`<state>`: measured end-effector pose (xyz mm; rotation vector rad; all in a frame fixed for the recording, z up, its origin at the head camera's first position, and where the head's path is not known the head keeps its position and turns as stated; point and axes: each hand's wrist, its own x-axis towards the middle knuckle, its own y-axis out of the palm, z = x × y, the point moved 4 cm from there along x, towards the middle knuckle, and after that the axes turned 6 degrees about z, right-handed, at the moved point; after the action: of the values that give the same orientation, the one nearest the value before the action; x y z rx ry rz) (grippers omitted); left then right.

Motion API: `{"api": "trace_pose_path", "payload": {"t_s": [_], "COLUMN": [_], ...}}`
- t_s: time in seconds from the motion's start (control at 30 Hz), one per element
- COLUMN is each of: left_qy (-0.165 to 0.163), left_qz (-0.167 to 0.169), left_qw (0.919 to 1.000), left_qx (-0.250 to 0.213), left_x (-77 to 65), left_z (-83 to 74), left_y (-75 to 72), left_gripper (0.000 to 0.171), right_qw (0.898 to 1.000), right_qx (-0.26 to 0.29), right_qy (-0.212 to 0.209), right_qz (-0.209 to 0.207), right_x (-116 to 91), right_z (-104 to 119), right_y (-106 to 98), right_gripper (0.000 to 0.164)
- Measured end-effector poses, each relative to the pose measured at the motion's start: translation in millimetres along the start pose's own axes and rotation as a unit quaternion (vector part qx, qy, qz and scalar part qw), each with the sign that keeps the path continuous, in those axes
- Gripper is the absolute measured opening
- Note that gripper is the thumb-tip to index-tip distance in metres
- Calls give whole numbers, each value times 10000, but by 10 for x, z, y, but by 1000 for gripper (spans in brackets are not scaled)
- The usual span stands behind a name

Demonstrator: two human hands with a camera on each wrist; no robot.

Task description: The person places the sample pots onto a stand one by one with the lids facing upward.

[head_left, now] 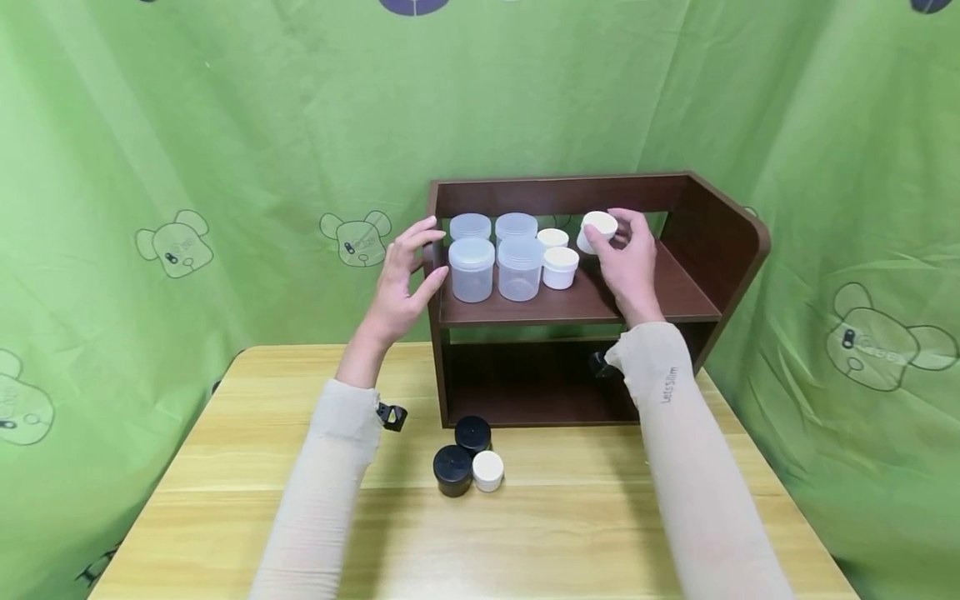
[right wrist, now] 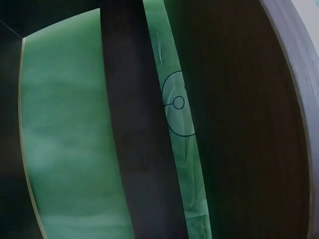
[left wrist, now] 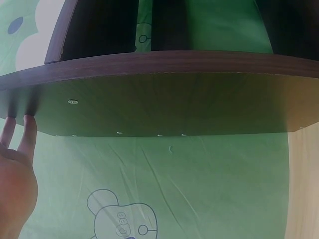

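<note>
My right hand (head_left: 632, 262) grips a small white lidded jar (head_left: 597, 232) between thumb and fingers, over the right part of the upper shelf (head_left: 678, 296). Beside it stand two more white jars, a front one (head_left: 560, 268) and a back one (head_left: 552, 238). Several translucent jars (head_left: 472, 271) with lids fill the shelf's left end in two rows. My left hand (head_left: 397, 287) is at the rack's left side, fingers spread; in the left wrist view its fingertips touch the outer side panel (left wrist: 164, 104). In the right wrist view neither hand nor jar shows.
On the wooden table (head_left: 558, 533), before the dark brown rack (head_left: 750, 233), two black-lidded jars (head_left: 453, 468) and a white jar (head_left: 488, 472) stand close together. The rack's lower compartment (head_left: 525, 383) lies beneath the upper shelf. A green curtain (head_left: 225, 108) hangs behind.
</note>
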<state>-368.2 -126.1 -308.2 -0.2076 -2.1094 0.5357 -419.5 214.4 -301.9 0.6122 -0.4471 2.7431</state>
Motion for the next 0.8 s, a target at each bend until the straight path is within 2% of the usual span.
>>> {"api": "trace_pose_path", "payload": {"t_s": [0.1, 0.4, 0.8], "left_qy": [-3, -33, 34], "left_qz": [13, 36, -20], "left_qw": [10000, 10000, 10000], "left_qx": [22, 11, -77], "left_x": [-4, 3, -1], "left_z": [9, -6, -4], "left_y": [7, 13, 24], "left_gripper": [47, 47, 46], "right_qw": [10000, 9976, 9951], "right_qx": [15, -401, -629], "right_qy": [32, 238, 330], "right_qz": [68, 520, 683], "right_x": [8, 11, 17], "right_z": [-19, -45, -79], "right_y": [4, 32, 30], "right_gripper": [52, 54, 56]}}
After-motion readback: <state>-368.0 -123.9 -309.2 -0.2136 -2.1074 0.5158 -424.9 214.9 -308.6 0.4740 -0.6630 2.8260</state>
